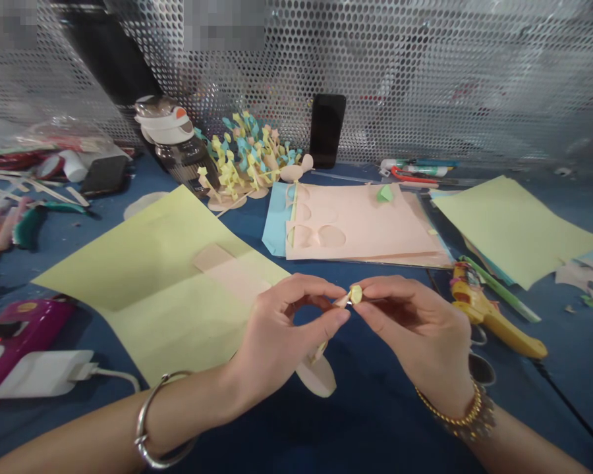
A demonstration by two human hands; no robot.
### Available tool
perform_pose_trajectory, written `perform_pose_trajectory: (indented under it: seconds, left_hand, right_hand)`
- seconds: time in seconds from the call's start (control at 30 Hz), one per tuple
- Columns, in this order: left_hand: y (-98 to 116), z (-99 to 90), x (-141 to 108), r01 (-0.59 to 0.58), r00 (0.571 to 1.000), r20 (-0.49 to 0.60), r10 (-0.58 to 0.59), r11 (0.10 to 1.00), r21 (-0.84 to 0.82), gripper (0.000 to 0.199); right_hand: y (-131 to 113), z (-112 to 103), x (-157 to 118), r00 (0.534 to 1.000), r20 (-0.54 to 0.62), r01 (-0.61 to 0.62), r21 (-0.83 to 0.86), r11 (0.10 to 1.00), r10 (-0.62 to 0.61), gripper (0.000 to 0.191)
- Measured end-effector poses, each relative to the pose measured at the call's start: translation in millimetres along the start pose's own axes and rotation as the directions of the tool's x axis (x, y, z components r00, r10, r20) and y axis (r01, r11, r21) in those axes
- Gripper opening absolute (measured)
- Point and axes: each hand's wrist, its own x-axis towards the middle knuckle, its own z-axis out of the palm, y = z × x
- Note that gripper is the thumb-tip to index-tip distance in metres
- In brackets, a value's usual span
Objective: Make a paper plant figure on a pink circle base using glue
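Note:
Close together above the blue table, both hands pinch small paper pieces. My left hand [296,322] is closed on a small pale pink paper piece [342,301] between thumb and fingertips. Right beside it, my right hand [415,329] pinches a small yellow paper piece [356,293]; the two pieces meet or nearly meet. Below my left hand hangs or lies a pale oval paper piece [317,376] with a bit of yellow on it; my fingers partly hide how it is attached. A large yellow-green sheet [153,289] lies under and left of my left hand.
Behind are small paper flowers [250,155], a bottle [175,141] and an upright phone [327,130]. Pink sheets [360,220] lie at the centre. A yellow glue gun [499,326] and yellow-green sheets [518,224] are right. A purple device [34,329] is left.

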Motion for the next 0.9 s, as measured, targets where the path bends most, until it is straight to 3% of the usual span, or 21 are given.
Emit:
perform_pose_trajectory:
  seconds: [0.9]
  left_hand:
    - [-0.7, -0.3, 0.3, -0.093, 0.996, 0.006, 0.093, 0.993, 0.076, 0.013]
  right_hand:
    - [-1.5, -0.1, -1.9, 0.997, 0.026, 0.068, -0.025, 0.997, -0.067, 0.023]
